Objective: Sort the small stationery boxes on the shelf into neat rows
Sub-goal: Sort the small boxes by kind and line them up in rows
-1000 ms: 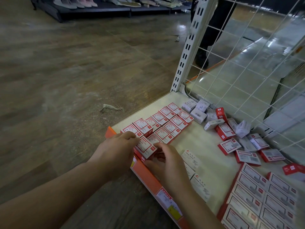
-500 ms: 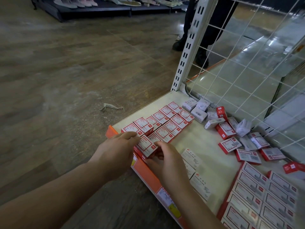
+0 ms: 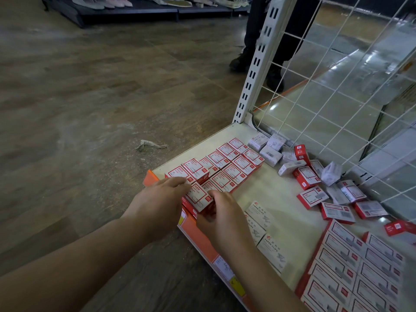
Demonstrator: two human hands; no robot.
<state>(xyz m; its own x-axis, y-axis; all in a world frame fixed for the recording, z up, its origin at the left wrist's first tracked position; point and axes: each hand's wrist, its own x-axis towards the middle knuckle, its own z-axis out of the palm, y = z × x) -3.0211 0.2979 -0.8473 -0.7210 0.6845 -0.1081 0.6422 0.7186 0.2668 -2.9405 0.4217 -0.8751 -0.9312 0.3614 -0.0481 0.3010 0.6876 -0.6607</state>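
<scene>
Small red and white stationery boxes [image 3: 227, 167] lie in two neat rows at the front left of the cream shelf [image 3: 281, 197]. One red and white box [image 3: 198, 197] sits tilted at the near end of these rows, by the shelf's front edge. My left hand [image 3: 161, 199] holds its left end, fingers reaching over the box's far corner. My right hand [image 3: 221, 217] pinches its right end, thumb on top. More boxes lie in a loose heap [image 3: 313, 176] against the wire back.
White paper clip boxes [image 3: 261, 213] lie just right of my right hand. Larger red and white boxes [image 3: 360, 266] fill the near right. An orange price strip [image 3: 202, 240] edges the shelf. A white upright [image 3: 256, 64] and wire grid [image 3: 337, 91] stand behind; a person's shoes [image 3: 240, 61] beyond.
Both hands stay on the same box and have closed in on it slightly. The person behind the upright has shifted their feet.
</scene>
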